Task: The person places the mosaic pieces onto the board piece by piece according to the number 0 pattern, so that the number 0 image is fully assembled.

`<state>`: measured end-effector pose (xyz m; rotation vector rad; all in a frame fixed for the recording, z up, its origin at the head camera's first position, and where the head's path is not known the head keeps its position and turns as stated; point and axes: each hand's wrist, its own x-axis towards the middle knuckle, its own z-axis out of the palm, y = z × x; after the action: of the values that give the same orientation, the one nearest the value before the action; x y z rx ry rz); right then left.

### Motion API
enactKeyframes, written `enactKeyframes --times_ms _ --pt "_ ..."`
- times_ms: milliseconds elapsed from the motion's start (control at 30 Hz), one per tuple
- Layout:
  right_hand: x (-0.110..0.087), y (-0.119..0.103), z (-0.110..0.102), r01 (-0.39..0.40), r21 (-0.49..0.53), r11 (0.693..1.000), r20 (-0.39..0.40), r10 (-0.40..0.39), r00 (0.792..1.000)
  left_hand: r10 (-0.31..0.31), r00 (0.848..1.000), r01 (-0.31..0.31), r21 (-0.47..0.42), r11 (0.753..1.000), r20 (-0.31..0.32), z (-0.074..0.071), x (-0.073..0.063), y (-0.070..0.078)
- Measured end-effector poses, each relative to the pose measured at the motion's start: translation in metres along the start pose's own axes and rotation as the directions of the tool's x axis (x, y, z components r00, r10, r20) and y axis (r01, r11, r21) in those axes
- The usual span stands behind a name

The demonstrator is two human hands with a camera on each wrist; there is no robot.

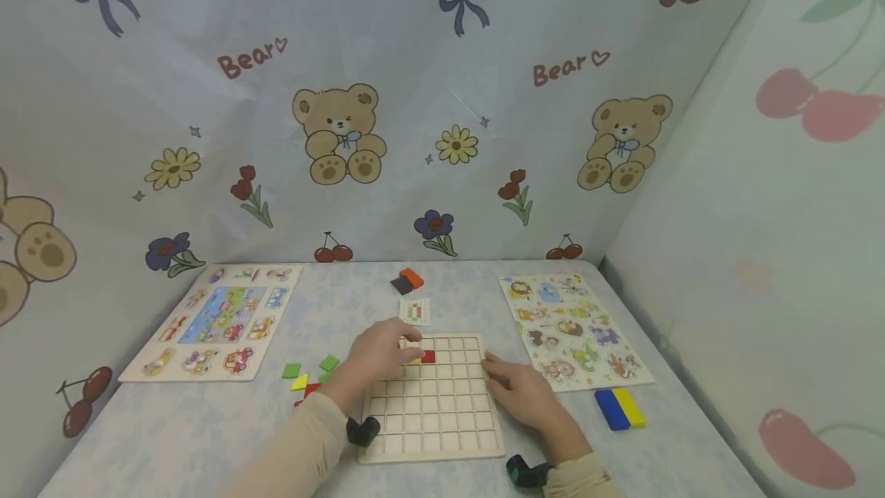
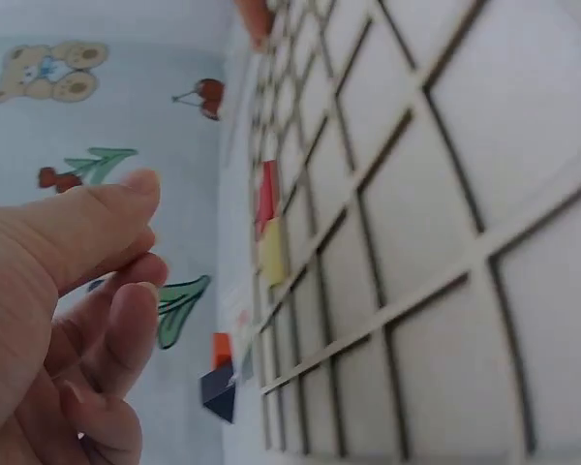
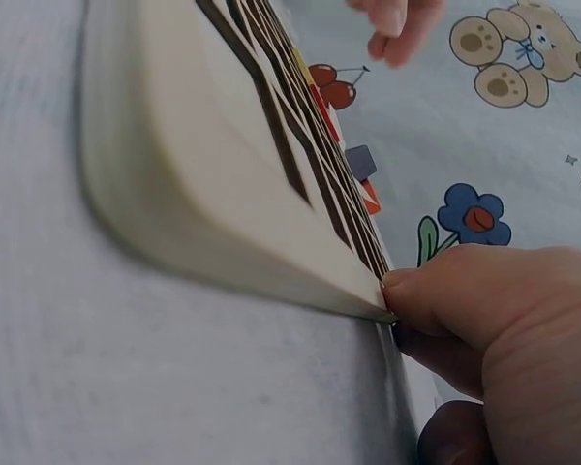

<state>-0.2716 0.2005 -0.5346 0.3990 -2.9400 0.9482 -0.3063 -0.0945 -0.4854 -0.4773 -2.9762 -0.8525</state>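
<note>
A wooden grid board (image 1: 434, 406) lies on the table in front of me. In one of its upper rows sit a red tile (image 1: 429, 356) and, left of it, a yellow tile (image 2: 273, 254). My left hand (image 1: 379, 356) is above the board's upper left part, beside these tiles. Its fingers are loosely bent with nothing between them, and the left wrist view shows the fingertips apart from the board. At the board's right edge, my right hand (image 1: 520, 392) pinches the rim between thumb (image 3: 416, 291) and forefinger.
Loose green tiles (image 1: 291, 370), with yellow and red ones, lie left of the board. Behind it are a small pattern card (image 1: 415, 312), a black block (image 1: 401, 285) and an orange block (image 1: 412, 277). Picture puzzles (image 1: 221, 313) flank both sides; blue and yellow blocks (image 1: 611, 410) lie right.
</note>
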Motion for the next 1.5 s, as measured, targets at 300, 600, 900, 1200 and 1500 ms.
enactKeyframes --times_ms 300,600,900,1200,1500 --pt "-0.002 -0.003 0.002 0.0 -0.038 0.999 -0.008 0.0 1.0 -0.243 0.95 0.239 -0.044 0.97 -0.196 -0.076 -0.066 -0.057" --pt "-0.001 0.001 -0.002 -0.018 -0.07 0.997 -0.003 0.017 1.0 -0.458 0.887 0.458 -0.014 0.889 -0.056 -0.064 -0.094 -0.122" --pt "0.0 0.001 -0.004 -0.02 -0.038 0.999 -0.03 0.019 0.999 -0.423 0.906 0.423 -0.011 0.906 -0.019 -0.054 -0.089 -0.121" --pt "0.0 -0.002 -0.002 -0.019 -0.02 1.0 -0.037 0.018 0.999 -0.365 0.93 0.367 0.068 0.928 -0.032 -0.059 -0.094 -0.123" --pt "0.001 -0.003 0.001 -0.021 0.003 1.0 -0.018 0.021 1.0 -0.361 0.932 0.359 0.076 0.93 0.014 -0.066 -0.103 -0.122"
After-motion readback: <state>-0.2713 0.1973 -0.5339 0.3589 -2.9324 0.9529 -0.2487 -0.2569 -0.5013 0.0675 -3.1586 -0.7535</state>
